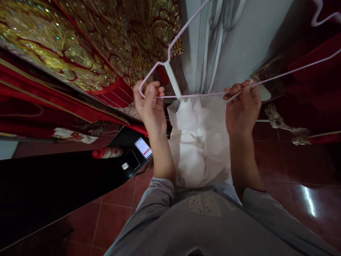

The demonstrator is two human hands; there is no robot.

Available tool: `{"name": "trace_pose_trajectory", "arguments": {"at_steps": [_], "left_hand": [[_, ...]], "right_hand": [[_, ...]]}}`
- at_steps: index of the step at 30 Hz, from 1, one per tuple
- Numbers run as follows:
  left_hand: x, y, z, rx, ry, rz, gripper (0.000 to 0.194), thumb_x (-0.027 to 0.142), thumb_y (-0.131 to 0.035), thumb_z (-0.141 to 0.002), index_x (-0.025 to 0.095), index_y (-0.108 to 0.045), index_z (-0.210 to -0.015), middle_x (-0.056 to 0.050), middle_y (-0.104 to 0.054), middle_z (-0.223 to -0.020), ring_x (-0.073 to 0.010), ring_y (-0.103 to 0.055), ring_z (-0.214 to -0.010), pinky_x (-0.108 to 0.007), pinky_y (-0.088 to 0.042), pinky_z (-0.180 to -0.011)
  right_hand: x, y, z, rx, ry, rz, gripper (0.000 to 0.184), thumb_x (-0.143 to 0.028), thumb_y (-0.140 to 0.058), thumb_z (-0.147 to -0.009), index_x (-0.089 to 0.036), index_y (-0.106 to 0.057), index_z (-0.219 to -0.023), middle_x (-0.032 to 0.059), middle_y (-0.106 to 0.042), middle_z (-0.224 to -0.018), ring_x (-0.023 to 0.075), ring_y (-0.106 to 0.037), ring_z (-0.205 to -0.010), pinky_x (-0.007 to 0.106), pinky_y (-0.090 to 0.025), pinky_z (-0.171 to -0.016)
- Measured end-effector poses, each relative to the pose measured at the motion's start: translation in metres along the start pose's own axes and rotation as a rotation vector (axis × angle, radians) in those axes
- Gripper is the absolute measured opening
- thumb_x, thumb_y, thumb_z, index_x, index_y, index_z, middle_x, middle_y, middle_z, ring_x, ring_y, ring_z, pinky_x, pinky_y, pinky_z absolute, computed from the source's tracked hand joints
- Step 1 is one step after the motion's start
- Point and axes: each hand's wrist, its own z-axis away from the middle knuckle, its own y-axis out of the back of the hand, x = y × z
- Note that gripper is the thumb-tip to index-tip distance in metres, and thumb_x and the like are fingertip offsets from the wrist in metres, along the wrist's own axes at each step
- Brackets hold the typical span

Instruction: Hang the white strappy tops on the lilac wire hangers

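A pale pink wire clothes hanger [197, 95] stretches across in front of me. My left hand [153, 106] is closed around its left end, fingers curled at the bend. A white garment [191, 149] hangs below the lower wire, against my front. One of its straps [173, 80] runs from the notch in the hanger's shoulder down past the lower wire. My right hand [243, 105] pinches a thin white strap [234, 96] beside the wire, palm towards me. Whether that strap is looped over the wire is hidden by the fingers.
Gold-sequined red garments [128, 42] hang at left, dark red ones [306, 81] at right. On the black tabletop [66, 185] lie a red-capped bottle [108, 153], a lit phone [143, 147], a dark phone [132, 159] and a small white case [125, 166]. Below is red tile floor [114, 222].
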Motion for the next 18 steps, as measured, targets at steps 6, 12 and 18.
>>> {"name": "trace_pose_trajectory", "arguments": {"at_steps": [6, 12, 18], "left_hand": [[-0.025, -0.033, 0.043, -0.079, 0.009, -0.019, 0.040, 0.065, -0.068, -0.103, 0.026, -0.059, -0.105, -0.005, -0.078, -0.099, -0.0247, -0.078, -0.108, -0.040, -0.058, -0.103], [-0.019, -0.036, 0.037, -0.019, 0.002, -0.126, 0.038, 0.063, -0.063, -0.107, 0.026, -0.059, -0.100, -0.003, -0.074, -0.088, -0.0245, -0.079, -0.101, -0.041, -0.061, -0.103], [-0.019, -0.030, 0.031, -0.034, -0.011, -0.110, 0.039, 0.065, -0.066, -0.105, 0.027, -0.060, -0.099, -0.001, -0.074, -0.085, -0.0219, -0.076, -0.090, -0.039, -0.061, -0.098]], "right_hand": [[-0.007, -0.007, 0.004, 0.009, -0.027, -0.036, 0.013, -0.041, -0.070, -0.094, -0.029, -0.066, -0.091, -0.0019, -0.066, -0.083, 0.0151, -0.073, -0.087, 0.030, -0.064, -0.076], [-0.039, 0.012, -0.021, 0.233, -0.015, -0.109, 0.027, -0.011, -0.054, -0.098, -0.021, -0.073, -0.081, -0.0016, -0.077, -0.083, 0.0059, -0.075, -0.072, 0.015, -0.062, -0.068], [-0.094, 0.040, -0.051, 0.617, -0.057, -0.112, 0.060, -0.013, -0.024, -0.109, -0.018, -0.066, -0.066, -0.0013, -0.084, -0.110, 0.0075, -0.084, -0.101, 0.012, -0.061, -0.069]]}}
